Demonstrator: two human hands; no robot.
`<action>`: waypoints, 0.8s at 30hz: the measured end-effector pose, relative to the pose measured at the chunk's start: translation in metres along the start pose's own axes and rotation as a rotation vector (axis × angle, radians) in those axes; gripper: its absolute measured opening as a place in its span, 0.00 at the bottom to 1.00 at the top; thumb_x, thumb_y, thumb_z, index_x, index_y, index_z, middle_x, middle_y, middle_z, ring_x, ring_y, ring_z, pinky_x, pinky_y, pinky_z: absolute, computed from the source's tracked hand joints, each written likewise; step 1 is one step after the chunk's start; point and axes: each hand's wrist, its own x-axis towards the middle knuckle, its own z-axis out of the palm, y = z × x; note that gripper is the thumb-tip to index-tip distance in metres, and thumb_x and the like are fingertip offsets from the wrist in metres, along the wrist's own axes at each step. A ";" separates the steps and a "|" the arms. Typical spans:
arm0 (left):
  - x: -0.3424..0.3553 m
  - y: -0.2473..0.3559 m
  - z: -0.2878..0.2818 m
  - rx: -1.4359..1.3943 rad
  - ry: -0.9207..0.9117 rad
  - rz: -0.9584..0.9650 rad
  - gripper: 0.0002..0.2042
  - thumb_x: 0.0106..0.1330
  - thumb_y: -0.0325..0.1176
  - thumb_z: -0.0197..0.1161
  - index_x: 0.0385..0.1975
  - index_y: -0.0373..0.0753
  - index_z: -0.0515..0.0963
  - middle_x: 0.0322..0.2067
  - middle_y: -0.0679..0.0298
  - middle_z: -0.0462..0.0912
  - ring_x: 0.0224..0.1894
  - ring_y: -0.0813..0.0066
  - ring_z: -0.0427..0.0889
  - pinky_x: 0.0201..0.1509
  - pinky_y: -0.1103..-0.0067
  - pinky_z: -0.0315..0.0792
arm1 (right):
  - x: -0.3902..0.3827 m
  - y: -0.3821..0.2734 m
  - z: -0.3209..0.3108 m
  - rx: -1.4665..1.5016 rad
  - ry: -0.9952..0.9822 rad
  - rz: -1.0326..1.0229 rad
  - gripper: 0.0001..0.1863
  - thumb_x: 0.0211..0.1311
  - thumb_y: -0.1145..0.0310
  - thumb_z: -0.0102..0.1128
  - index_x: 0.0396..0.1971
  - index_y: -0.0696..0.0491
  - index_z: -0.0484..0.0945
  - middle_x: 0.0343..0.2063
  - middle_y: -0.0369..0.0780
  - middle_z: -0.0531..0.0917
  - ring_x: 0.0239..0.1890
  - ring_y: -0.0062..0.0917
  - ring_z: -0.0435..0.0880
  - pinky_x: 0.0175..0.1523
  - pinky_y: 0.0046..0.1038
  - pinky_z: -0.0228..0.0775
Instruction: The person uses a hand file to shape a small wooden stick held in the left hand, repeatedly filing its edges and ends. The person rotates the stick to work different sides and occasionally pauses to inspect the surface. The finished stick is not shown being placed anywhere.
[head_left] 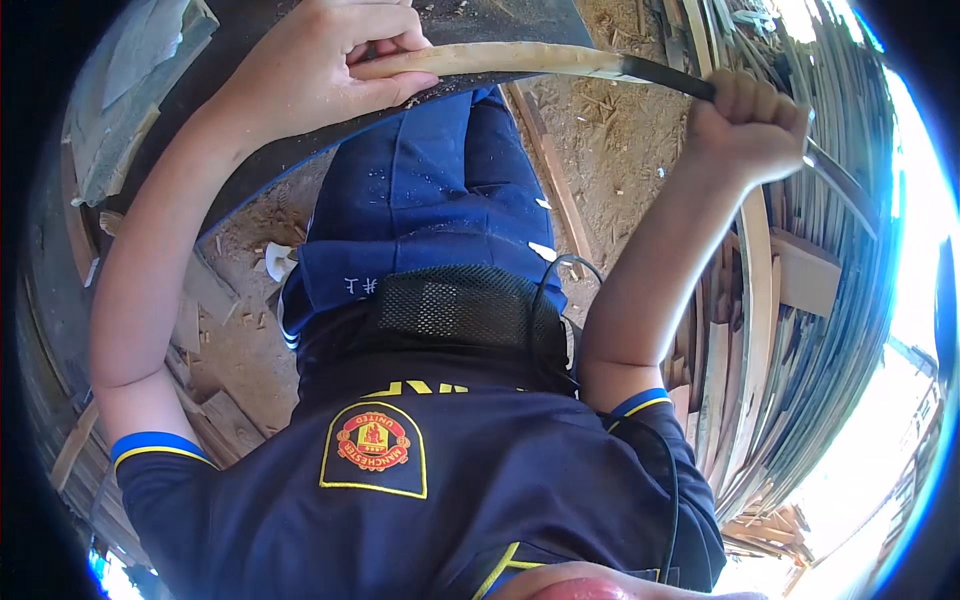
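Observation:
My left hand (340, 60), at the upper left, is closed around one end of a long pale wooden stick (520, 57), thumb along its near side. The stick runs rightward, slightly curved, and meets a dark bar (668, 76). Whether the two are one piece or only touch, I cannot tell. My right hand (748, 125) makes a fist around the dark bar at the upper right. Past this fist, a flat greyish, blade-like length (845, 190) points down and to the right. The part inside the fist is hidden.
A dark board (300, 150) with wood dust lies under the left arm. Long thin wood strips (850, 260) are stacked along the right. Planks (140, 90) stand at the left. Shavings litter the dirt floor (610, 150). A black cable (540, 300) loops by my waist.

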 end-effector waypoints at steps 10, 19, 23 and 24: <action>-0.007 0.004 0.004 0.040 0.010 -0.033 0.08 0.58 0.30 0.74 0.33 0.36 0.82 0.24 0.69 0.65 0.22 0.81 0.62 0.26 0.81 0.58 | 0.004 0.004 -0.001 0.053 -0.052 0.023 0.26 0.74 0.58 0.33 0.11 0.43 0.47 0.10 0.29 0.45 0.13 0.18 0.40 0.18 0.23 0.35; -0.007 0.004 0.001 0.039 0.005 -0.072 0.09 0.58 0.32 0.74 0.32 0.36 0.82 0.24 0.70 0.65 0.22 0.82 0.61 0.25 0.81 0.57 | -0.014 0.036 0.027 0.325 -0.181 0.174 0.27 0.78 0.59 0.39 0.12 0.43 0.53 0.08 0.28 0.50 0.08 0.18 0.46 0.15 0.25 0.38; -0.003 0.008 0.006 0.015 0.036 -0.044 0.09 0.58 0.33 0.74 0.32 0.37 0.82 0.24 0.71 0.65 0.22 0.83 0.60 0.25 0.82 0.55 | 0.003 0.021 -0.003 0.210 -0.175 0.155 0.25 0.74 0.58 0.34 0.12 0.44 0.49 0.10 0.30 0.47 0.13 0.18 0.42 0.18 0.24 0.36; -0.002 0.008 0.005 0.021 0.024 -0.056 0.09 0.58 0.33 0.74 0.32 0.37 0.82 0.24 0.71 0.65 0.22 0.83 0.60 0.25 0.82 0.55 | 0.009 0.015 -0.012 0.188 -0.120 0.136 0.25 0.73 0.59 0.34 0.12 0.44 0.49 0.10 0.30 0.47 0.13 0.18 0.42 0.18 0.24 0.36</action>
